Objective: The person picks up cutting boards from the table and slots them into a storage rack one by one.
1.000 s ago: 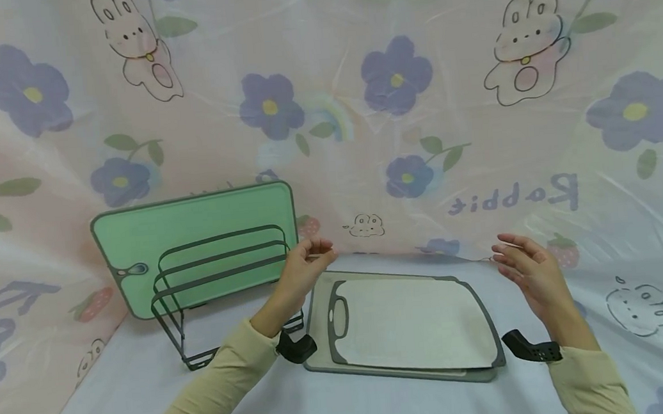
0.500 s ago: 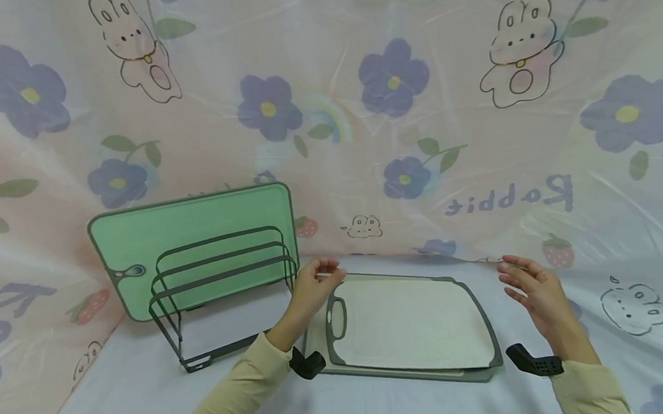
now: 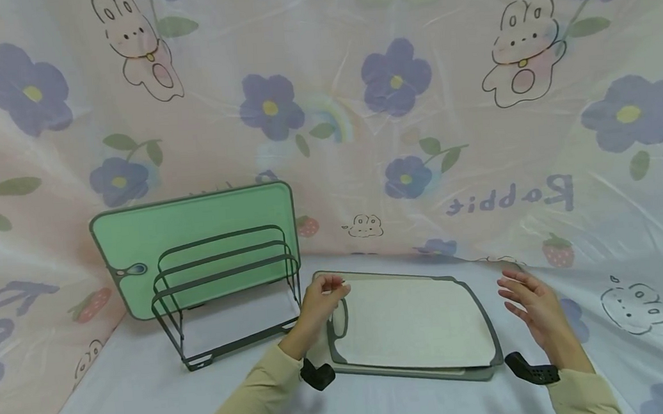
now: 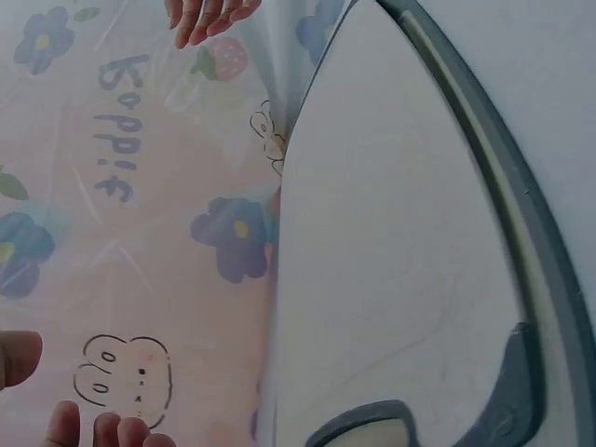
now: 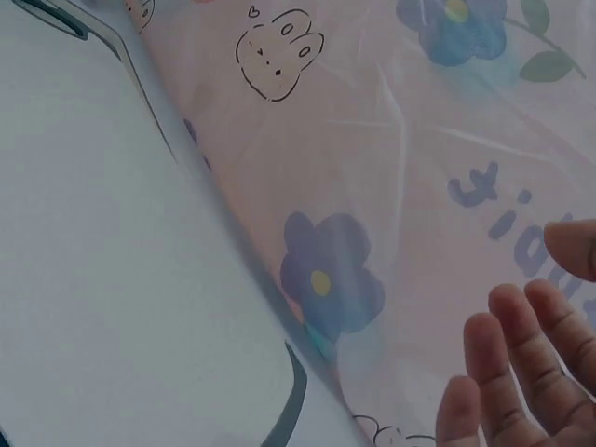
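Right now my left hand [image 3: 318, 304] hovers loosely curled at the handle end of the flat cream cutting board with a grey rim [image 3: 411, 323]; my right hand [image 3: 531, 305], fingers spread, sits just off its far end — neither grips. I judge it stiff, light, slick — best lifted by both short edges. It lies on another board on the pale surface [image 3: 148, 399], floral sheeting behind.

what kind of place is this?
Likely a staged tabletop recording booth, not a real kitchen: printed flower-and-rabbit plastic sheeting as backdrop, a wire rack holding a green cutting board, stacked white cutting boards.
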A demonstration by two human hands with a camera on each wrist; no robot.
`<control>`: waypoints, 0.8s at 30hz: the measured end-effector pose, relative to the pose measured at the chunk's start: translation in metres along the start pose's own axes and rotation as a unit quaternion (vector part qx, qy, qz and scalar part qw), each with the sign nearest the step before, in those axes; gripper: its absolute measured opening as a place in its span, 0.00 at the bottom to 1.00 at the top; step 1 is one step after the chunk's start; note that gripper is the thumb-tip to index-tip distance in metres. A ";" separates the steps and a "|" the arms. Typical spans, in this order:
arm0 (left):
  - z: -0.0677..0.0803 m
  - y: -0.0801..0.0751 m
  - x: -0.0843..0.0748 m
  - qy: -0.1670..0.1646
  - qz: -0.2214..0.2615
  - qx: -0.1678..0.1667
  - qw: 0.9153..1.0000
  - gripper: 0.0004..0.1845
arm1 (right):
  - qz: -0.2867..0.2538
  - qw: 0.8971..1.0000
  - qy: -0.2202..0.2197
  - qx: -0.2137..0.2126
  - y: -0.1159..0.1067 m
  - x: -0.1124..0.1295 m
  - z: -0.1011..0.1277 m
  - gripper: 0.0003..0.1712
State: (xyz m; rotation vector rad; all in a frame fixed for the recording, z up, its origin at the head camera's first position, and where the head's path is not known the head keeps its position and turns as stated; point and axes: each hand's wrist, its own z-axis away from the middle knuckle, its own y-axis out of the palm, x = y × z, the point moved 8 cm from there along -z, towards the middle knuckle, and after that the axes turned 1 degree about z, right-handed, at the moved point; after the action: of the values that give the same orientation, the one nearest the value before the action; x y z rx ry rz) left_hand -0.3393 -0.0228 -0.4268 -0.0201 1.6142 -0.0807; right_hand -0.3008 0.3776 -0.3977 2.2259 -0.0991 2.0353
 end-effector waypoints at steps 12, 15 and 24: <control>0.000 -0.002 0.035 -0.029 -0.027 -0.014 0.999 0.19 | 0.069 0.995 0.061 -0.030 -0.015 -0.049 -0.009 0.11; 0.000 -0.001 0.040 -0.032 -0.024 -0.017 0.999 0.21 | 0.096 0.992 0.078 -0.037 -0.022 -0.064 -0.012 0.20; 0.001 -0.002 0.056 -0.047 -0.054 -0.026 0.997 0.22 | 0.160 0.977 0.134 -0.037 -0.021 -0.076 -0.003 0.34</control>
State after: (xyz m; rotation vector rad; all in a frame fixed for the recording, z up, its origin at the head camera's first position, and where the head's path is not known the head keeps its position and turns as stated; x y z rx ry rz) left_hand -0.3412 -0.0280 -0.4829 -0.1487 1.5198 -0.1197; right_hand -0.3080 0.3961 -0.4740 1.9737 -0.5283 2.4283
